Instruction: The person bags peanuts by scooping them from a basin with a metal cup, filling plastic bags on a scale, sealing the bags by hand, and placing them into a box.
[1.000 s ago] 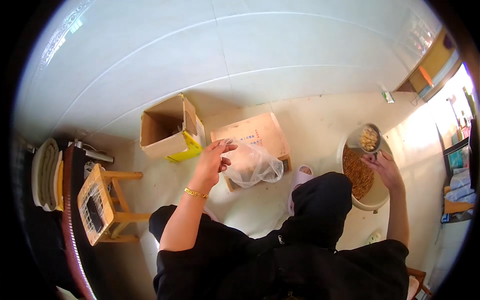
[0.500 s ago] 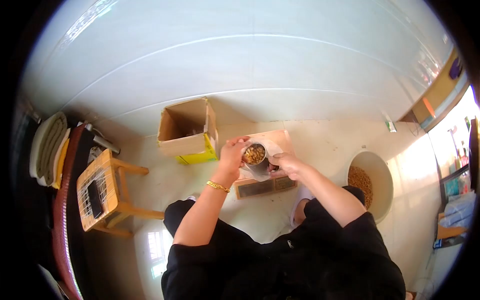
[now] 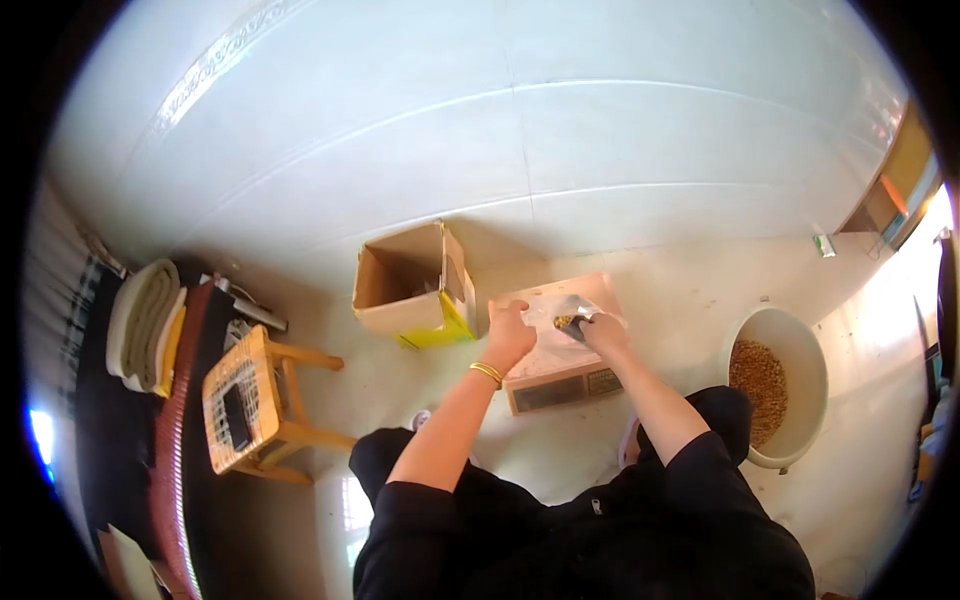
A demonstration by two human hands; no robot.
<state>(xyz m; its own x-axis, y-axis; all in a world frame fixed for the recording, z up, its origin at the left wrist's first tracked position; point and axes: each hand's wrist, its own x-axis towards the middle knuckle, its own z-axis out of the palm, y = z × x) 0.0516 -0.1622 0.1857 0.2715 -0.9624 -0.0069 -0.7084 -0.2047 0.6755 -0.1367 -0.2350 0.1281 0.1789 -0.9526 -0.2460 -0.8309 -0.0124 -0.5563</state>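
Observation:
My left hand (image 3: 508,335), a gold bracelet at its wrist, pinches the left side of a clear plastic bag (image 3: 549,346). My right hand (image 3: 606,338) grips a dark cup (image 3: 575,328), which is tilted within the bag's mouth. Some yellow-brown kernels (image 3: 562,322) show at the cup's opening. Beneath both hands stands a pinkish weighing scale (image 3: 597,288) with a dark display panel along its front. The bag hangs just over or rests on the scale; I cannot tell which. My right fingers partly hide the cup.
On the right stands a pale bucket (image 3: 806,400) holding many brown kernels (image 3: 757,385). An open cardboard box (image 3: 400,318) is at the back left, against the wall. A wooden stool (image 3: 262,400) with a phone (image 3: 236,416) on it stands left. A small packet (image 3: 824,245) lies on the floor.
The cup has tipped from showing a full load of kernels to a steep tilt, with far fewer visible. My hands have moved slightly apart. The whole view has shifted with my head.

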